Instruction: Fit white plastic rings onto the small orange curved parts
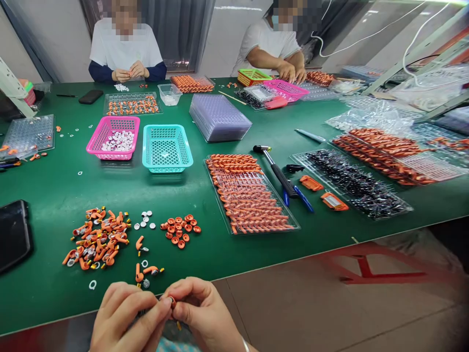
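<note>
Just past the table's front edge, my left hand (126, 318) and my right hand (207, 310) meet with pinched fingertips on a small orange earbud shell (172, 302). Much of the shell is hidden by the fingers; a yellow tab hangs below it. Close ahead on the table lie a few loose orange earbud stems (138, 272) and a white ring (93, 284). Further left is a heap of orange earbud housings (98, 239) with yellow tabs. Small white discs (145, 220) and a cluster of round orange caps (181, 230) lie to its right.
A clear tray of orange parts (252, 195), a hammer (276, 171) and a tray of black parts (351, 183) are on the right. Pink (93, 142) and turquoise (167, 168) baskets stand mid-table. A phone (13, 237) lies left. Two people work across the table.
</note>
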`<state>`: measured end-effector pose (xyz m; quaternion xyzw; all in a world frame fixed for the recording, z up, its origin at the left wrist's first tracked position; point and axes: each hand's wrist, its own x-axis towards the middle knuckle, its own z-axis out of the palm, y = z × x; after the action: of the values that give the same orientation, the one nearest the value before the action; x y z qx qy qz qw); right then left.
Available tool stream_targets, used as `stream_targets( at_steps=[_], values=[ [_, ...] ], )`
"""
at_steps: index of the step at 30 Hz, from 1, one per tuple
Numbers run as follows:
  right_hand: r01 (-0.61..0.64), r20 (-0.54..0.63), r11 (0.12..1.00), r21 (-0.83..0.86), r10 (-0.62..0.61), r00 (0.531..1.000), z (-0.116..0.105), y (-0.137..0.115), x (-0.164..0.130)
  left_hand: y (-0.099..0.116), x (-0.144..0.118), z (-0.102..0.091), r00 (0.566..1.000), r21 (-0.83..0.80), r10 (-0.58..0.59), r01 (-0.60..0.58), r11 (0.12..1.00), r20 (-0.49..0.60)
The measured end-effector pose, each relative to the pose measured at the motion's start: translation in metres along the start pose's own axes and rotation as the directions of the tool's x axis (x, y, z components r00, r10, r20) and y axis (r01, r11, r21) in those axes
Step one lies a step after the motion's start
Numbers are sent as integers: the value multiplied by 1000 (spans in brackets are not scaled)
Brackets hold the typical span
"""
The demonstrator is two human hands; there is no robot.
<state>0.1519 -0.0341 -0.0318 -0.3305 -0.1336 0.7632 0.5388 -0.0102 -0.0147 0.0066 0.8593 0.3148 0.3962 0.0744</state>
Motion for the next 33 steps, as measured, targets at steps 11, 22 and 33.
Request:
stream_targets(
  at_steps=[11, 22, 33],
  values=[
    [60, 47, 998, 18, -61, 997, -8, 8, 4, 0, 8, -2, 988, -159, -97, 116, 980, 123],
    [-42, 122, 995, 85, 32, 992, -4, 2, 2, -3, 2, 2, 911, -210, -390, 411, 887, 136],
    [170, 257, 928, -333, -84, 963, -7, -20, 3, -3, 9, 2, 796, -353, -548, 605, 714, 257]
  ],
)
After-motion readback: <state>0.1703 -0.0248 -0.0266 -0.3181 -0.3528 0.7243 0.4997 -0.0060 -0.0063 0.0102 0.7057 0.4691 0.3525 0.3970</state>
